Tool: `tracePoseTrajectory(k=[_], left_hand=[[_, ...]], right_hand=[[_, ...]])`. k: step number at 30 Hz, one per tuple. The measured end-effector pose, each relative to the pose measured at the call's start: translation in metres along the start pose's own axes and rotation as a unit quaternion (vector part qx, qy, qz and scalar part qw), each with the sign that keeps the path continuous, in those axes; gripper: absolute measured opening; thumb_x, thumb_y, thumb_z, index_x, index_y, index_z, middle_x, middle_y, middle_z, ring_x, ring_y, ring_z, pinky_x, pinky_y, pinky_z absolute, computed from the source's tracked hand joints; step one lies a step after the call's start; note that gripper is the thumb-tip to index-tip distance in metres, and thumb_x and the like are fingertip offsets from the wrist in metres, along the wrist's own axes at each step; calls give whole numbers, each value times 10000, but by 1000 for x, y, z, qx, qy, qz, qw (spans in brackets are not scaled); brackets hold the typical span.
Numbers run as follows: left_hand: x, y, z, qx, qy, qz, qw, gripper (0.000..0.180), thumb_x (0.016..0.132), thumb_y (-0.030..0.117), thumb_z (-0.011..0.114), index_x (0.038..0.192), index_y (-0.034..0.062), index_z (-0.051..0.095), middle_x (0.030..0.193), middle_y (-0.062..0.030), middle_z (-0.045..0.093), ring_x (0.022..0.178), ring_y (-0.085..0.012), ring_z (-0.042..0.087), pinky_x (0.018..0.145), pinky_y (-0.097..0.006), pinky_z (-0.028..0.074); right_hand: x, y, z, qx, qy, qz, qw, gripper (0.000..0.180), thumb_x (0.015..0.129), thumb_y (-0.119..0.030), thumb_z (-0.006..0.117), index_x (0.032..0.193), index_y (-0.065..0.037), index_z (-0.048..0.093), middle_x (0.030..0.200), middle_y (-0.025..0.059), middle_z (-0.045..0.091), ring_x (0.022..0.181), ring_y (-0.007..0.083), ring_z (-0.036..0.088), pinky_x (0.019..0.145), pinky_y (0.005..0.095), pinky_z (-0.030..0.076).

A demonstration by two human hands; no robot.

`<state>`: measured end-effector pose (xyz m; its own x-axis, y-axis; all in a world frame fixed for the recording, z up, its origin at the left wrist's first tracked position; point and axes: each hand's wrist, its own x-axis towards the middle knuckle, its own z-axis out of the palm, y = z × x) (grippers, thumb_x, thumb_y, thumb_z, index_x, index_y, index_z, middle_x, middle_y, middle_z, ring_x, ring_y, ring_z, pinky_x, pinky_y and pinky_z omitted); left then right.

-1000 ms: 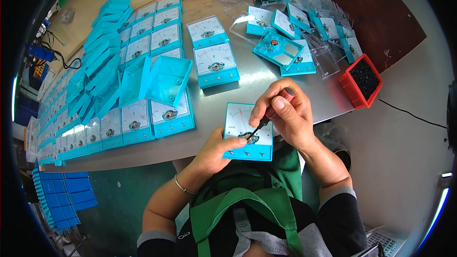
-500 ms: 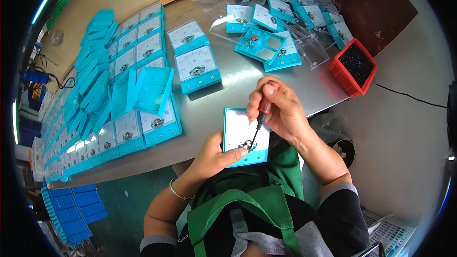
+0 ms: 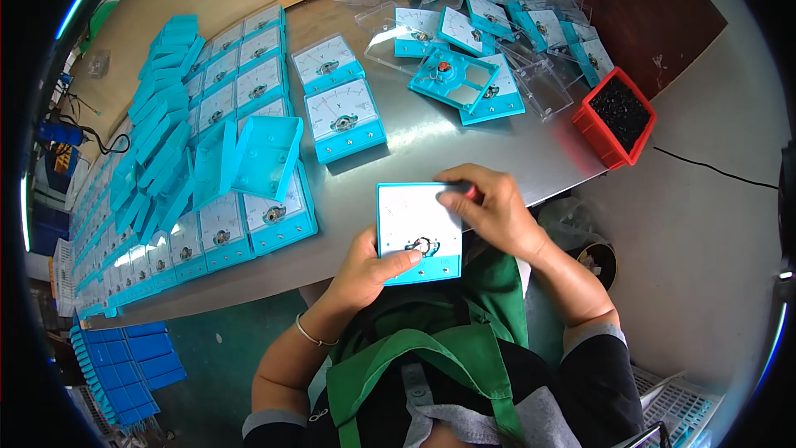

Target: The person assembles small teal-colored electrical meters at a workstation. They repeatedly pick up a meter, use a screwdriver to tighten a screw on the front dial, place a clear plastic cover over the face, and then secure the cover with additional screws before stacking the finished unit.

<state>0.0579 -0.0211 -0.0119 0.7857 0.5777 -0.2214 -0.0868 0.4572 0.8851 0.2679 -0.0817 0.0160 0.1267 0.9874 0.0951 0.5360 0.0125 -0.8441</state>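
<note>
My left hand (image 3: 363,272) grips a panel meter (image 3: 419,220) with a white dial face and turquoise frame, its thumb lying near the round movement at the dial's lower part. The meter is held up over my lap, at the table's front edge. My right hand (image 3: 502,214) is closed at the meter's upper right corner. In its curled fingers sits a screwdriver (image 3: 472,192), of which only a bit of red handle shows clearly; its shaft cannot be made out. Fingers of the right hand touch or nearly touch the dial's right edge.
Finished-looking meters (image 3: 344,120) stand in rows on the metal table (image 3: 398,158), with turquoise housings (image 3: 265,158) piled on them. Loose meter panels (image 3: 452,79) and clear covers (image 3: 547,87) lie at the back right. A red bin (image 3: 615,116) of small black parts sits at the right edge.
The screwdriver has left the meter's lower part; my right hand has lowered and turned it away beside the upper right corner. The meter has shifted slightly left in my left hand.
</note>
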Motion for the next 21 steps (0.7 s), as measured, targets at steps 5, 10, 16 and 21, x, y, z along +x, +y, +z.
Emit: tracePoseTrajectory(k=[5, 10, 16, 21], left_hand=[[-9, 7, -12, 90, -1, 48, 995, 356, 828, 105, 683, 1136, -31, 567, 1043, -82, 645, 946, -132, 597, 839, -306, 487], [4, 4, -28, 155, 64, 85, 982, 328, 855, 70, 655, 1151, -29, 556, 1067, -70, 639, 962, -121, 587, 853, -300, 476], [4, -10, -34, 51, 63, 122, 989, 344, 868, 78, 636, 1175, -35, 531, 1115, -80, 618, 1016, -117, 560, 901, -293, 444], [-7, 2, -32, 121, -6, 98, 988, 320, 850, 78, 653, 1141, -21, 564, 1067, -70, 638, 981, -126, 582, 868, -301, 467]], right_hand=[[17, 49, -38, -115, 249, 30, 961, 170, 812, -52, 615, 969, 2, 647, 734, 133, 673, 635, 224, 647, 618, 321, 495], [18, 115, -89, -426, 299, -45, 852, 251, 793, -142, 656, 1021, -43, 628, 1080, 128, 610, 738, 317, 641, 657, 411, 512], [-3, 86, -54, -432, 225, 9, 873, 132, 747, -104, 654, 762, -38, 541, 851, 121, 556, 660, 344, 602, 574, 440, 481], [-18, 18, -55, -155, 197, 92, 964, 125, 808, -99, 639, 786, -3, 562, 881, 116, 623, 589, 225, 625, 513, 358, 460]])
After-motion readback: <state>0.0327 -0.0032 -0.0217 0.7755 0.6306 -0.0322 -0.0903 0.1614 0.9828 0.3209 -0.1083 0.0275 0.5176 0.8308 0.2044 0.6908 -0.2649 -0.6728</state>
